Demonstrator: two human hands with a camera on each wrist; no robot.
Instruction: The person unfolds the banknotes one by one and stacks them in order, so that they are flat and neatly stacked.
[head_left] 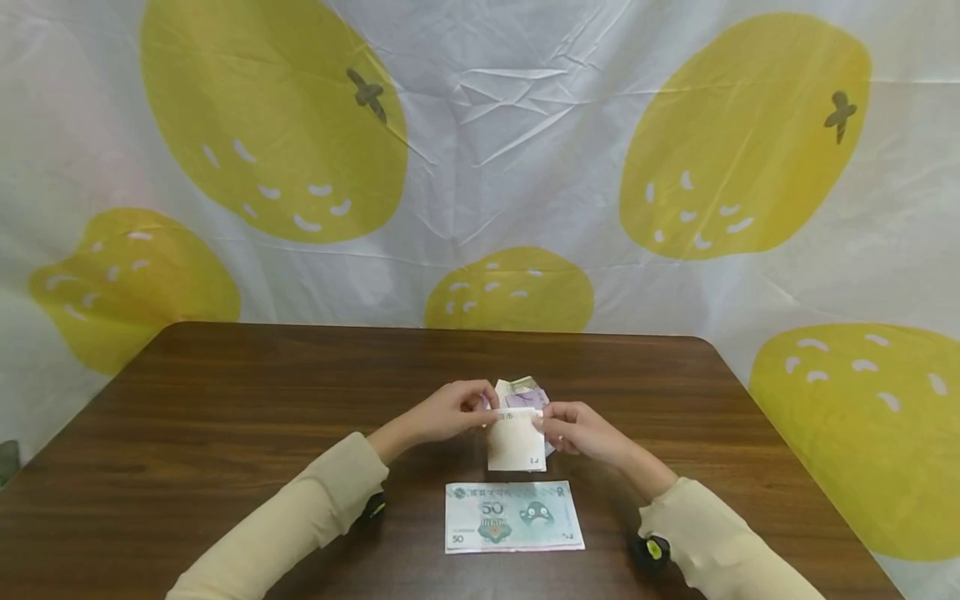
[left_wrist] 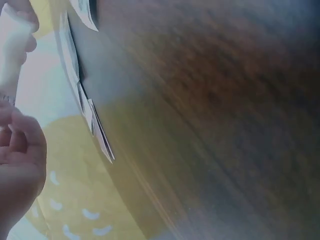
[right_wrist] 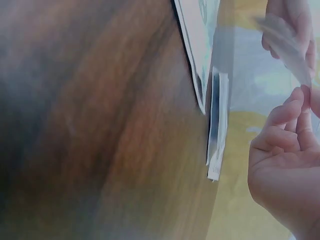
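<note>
A pale folded paper point(head_left: 516, 446) is held up just beyond the green 50 note point(head_left: 514, 518), which is taken as the landmark. The pale paper's broad face is turned toward the head camera, with a line of printed characters along its upper edge and a small mark at its lower right corner. In the head view it is seen nearly as wide as it is tall, so its long axis cannot be told. By contrast, the green note is laid flat on the brown table point(head_left: 300, 383), its long axis run from left to right and its print set upright to the head camera.

The pale paper's upper left corner is pinched by the left hand point(head_left: 455, 410), beyond the green note and to its left. Its upper right edge is pinched by the right hand point(head_left: 587, 431), beyond the green note and to its right. Both hands are angled inward, with fingers bent and the forearms slanted in from either side of the green note; cream sleeves point(head_left: 288, 525) are worn on both. Farther beyond the green note, behind the held paper, purple and greenish notes point(head_left: 525, 398) are partly hidden.
</note>
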